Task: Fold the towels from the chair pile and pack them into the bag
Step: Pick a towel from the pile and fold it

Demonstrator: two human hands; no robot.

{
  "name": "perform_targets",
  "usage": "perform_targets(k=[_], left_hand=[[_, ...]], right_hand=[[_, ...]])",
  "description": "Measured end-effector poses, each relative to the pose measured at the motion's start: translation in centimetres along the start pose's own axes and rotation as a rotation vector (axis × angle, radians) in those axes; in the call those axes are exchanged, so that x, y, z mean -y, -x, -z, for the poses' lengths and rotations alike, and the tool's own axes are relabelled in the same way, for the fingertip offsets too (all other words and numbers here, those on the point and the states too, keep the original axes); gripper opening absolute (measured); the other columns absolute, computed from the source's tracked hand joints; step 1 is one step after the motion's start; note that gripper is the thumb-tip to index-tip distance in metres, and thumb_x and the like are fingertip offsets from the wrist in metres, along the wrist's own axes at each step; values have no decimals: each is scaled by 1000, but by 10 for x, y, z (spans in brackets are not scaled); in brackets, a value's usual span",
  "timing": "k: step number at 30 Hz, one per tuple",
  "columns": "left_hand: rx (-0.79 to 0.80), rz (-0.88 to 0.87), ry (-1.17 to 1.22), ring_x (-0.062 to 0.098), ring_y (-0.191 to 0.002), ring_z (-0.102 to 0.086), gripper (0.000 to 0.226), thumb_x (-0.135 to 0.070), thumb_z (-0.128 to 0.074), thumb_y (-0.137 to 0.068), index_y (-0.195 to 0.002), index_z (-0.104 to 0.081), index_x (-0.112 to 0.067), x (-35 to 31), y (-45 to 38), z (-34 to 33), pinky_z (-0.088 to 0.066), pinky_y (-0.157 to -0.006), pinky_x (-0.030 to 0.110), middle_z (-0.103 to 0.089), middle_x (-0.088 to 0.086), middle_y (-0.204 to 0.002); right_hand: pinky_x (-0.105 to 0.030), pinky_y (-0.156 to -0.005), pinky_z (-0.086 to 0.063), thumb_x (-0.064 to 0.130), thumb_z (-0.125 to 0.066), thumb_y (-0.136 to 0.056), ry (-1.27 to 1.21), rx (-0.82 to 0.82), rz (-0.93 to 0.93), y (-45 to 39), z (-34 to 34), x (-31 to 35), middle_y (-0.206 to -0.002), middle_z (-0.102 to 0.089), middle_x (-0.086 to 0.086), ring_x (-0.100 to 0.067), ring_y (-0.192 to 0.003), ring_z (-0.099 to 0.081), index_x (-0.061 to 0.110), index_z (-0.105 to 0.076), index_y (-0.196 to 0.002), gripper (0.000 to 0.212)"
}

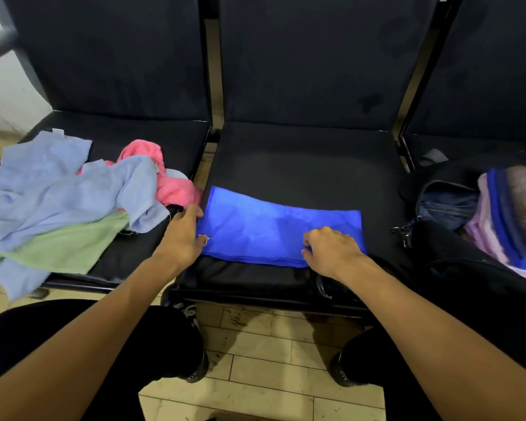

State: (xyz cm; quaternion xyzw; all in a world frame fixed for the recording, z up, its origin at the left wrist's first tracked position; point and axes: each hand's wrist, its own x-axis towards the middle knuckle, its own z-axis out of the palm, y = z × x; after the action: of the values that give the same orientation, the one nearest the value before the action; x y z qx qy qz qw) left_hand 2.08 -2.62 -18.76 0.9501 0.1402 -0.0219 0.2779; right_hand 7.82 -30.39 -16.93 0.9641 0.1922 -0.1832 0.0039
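Observation:
A bright blue towel, folded into a long strip, lies flat on the middle chair seat. My left hand holds its left end, thumb and fingers at the edge near a small white tag. My right hand pinches the near edge toward the right end. On the left chair lies the pile of loose towels: light blue, pink and green ones. The black bag sits open on the right chair with several folded towels stacked inside.
Three dark padded chairs stand side by side with tall backrests. A metal zipper pull hangs at the bag's left side. My knees and shoes are below, over a pale tiled floor.

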Motion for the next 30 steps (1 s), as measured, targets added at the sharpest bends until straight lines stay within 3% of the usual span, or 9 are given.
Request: perform_targets(k=[3,7,12,15,18,20,23,25,30], left_hand=[[9,10,-16,23,-86,-43,38,1,-66,-85,-117,-48,-10,-3,0,2,-34,-77,27,-43,9,-100],[51,-9,33,23,-71,-46,39,9,-60,-81,-109,-52,-17,-7,-3,1,-35,-58,22,-42,5,-83],[188,79,74,32,-101,-58,66,6,-61,-81,-142,-45,-16,-11,-10,11,-45,-78,22,-51,20,-122],[281,168,237,12,-84,-57,75,10,-55,-80,-147,-38,-20,-15,-15,23,-44,-63,13,-47,5,-124],[235,207,355,21,-128,-43,79,15,-52,-79,-149,-34,-17,-15,-18,33,-43,-81,21,-28,-6,-151],[165,256,478,19,-128,-39,82,19,-54,-77,-148,-36,-17,-17,-19,39,-48,-68,15,-27,-10,-148],[106,250,691,11,-109,-47,80,23,-51,-78,-147,-39,-16,-24,-18,50,-51,-61,15,-30,-12,-149],[112,177,763,8,-121,-41,80,26,-49,-78,-147,-39,-13,-33,-18,53,-52,-64,14,-25,-15,-155],[189,-90,685,5,-135,-34,79,27,-47,-79,-148,-36,-10,-77,-22,29,-51,-71,11,-18,-13,-156]], right_hand=[[-37,-84,-45,28,-48,-101,-2,11,6,-1,-2,0,-117,-62,-6,-29,-108,-59,15,-61,-112,22],[-39,-90,-46,30,-45,-102,13,41,29,1,-1,1,-127,-57,-7,-30,-118,-55,15,-59,-122,28],[-40,-94,-45,31,-43,-103,19,69,48,1,-1,0,-132,-53,-7,-29,-122,-51,16,-55,-129,32],[-41,-95,-45,30,-42,-104,16,92,65,-1,-1,0,-132,-50,-8,-30,-124,-50,15,-54,-131,33],[-42,-98,-45,31,-42,-104,-21,108,101,-7,-3,2,-136,-47,-6,-29,-128,-47,17,-51,-136,36],[-43,-104,-44,32,-43,-104,-95,111,143,-11,-7,5,-140,-45,-5,-28,-133,-43,19,-48,-140,39],[-41,-111,-38,27,-45,-103,-263,100,208,-15,-13,12,-149,-39,-1,-24,-139,-39,23,-44,-146,43],[-35,-112,-37,20,-47,-103,-444,56,209,-18,-15,17,-150,-42,0,-21,-138,-41,22,-45,-147,44],[-28,-87,-56,11,-52,-102,-1263,-81,26,-23,5,30,-113,-64,-4,-14,-102,-63,9,-57,-131,30]])
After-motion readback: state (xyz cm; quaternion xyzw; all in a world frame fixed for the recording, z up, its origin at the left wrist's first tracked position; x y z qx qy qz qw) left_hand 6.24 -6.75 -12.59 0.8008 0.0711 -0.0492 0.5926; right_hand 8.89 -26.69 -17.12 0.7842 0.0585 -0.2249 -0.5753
